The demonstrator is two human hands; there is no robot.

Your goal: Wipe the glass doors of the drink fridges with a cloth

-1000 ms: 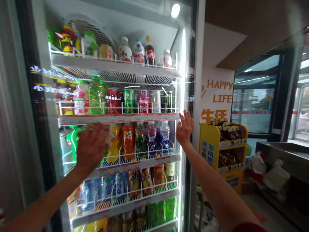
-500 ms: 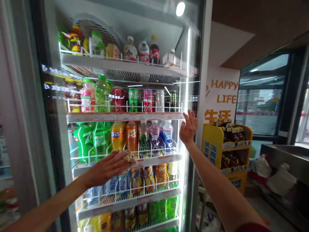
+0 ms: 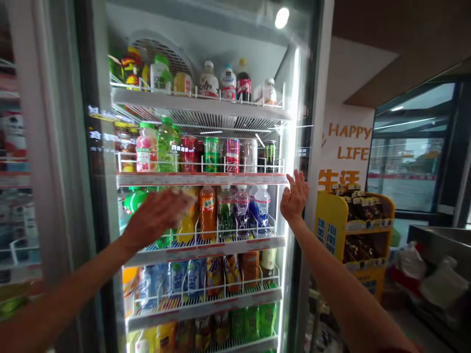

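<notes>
My left hand [image 3: 156, 218] is smeared by motion over the glass door [image 3: 235, 115] of a drinks cooler. Under its fingers a pale crumpled cloth [image 3: 187, 200] shows at the fingertips, pressed flat toward the glass. My right hand [image 3: 295, 198] is at the right side of the door, fingers apart and raised, with nothing in it; it appears to lean on the glass by the bright light strip [image 3: 292, 113]. Behind the glass, an orange drink bottle [image 3: 208, 211] and a purple-labelled bottle [image 3: 242, 211] stand on a middle shelf between my hands.
The door frame [image 3: 319, 108] runs down the right side. Beyond it are a yellow snack stand [image 3: 331, 208], white plastic bags [image 3: 444, 284] and a metal counter [image 3: 441, 235]. Another cooler section [image 3: 18, 179] lies at the far left. Bottles and cans fill several shelves.
My left hand swept down and right with the cloth, then back up and left. My right hand stayed in its place on the door while the view shifted left.
</notes>
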